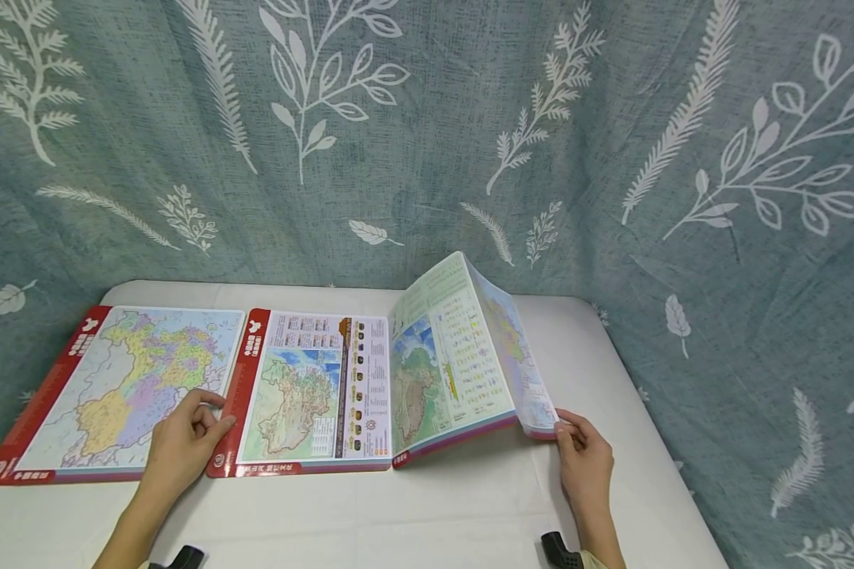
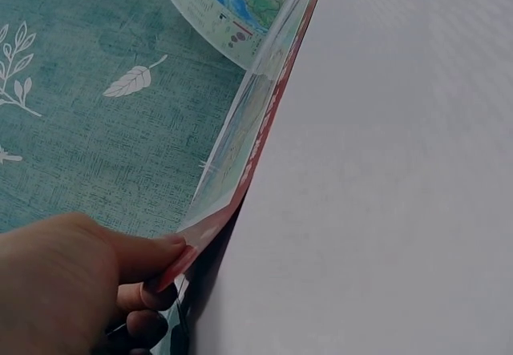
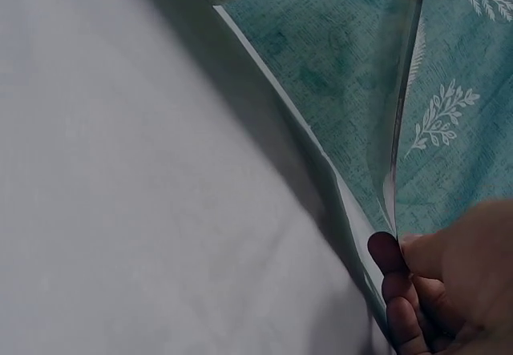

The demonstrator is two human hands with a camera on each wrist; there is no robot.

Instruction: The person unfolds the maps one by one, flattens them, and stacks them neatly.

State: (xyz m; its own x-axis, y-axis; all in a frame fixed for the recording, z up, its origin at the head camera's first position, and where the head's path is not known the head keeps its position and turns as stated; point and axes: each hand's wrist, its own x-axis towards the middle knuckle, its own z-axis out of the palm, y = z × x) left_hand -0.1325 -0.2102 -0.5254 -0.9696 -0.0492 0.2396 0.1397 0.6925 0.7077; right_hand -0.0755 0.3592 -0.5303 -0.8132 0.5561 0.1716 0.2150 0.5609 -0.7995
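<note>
A laminated fold-out map (image 1: 292, 403) with a red left border lies partly spread on the white table. Its left panel is flat, while the panels to the right rise into a peaked fold (image 1: 451, 348). At the red left edge, my left hand (image 1: 185, 442) pinches the border between thumb and fingers; the left wrist view shows this red edge (image 2: 180, 263) in its grip. My right hand (image 1: 585, 454) pinches the lower outer corner of the rightmost panel (image 1: 515, 348). In the right wrist view that panel's thin edge (image 3: 398, 139) runs up from the thumb and fingertips.
A second map (image 1: 142, 387) with a red border lies flat at the left, right beside the fold-out one and partly under my left hand. The white tabletop (image 1: 370, 521) ends at a teal curtain (image 1: 427, 158) with white leaf prints. Black devices (image 1: 561, 549) sit at both wrists.
</note>
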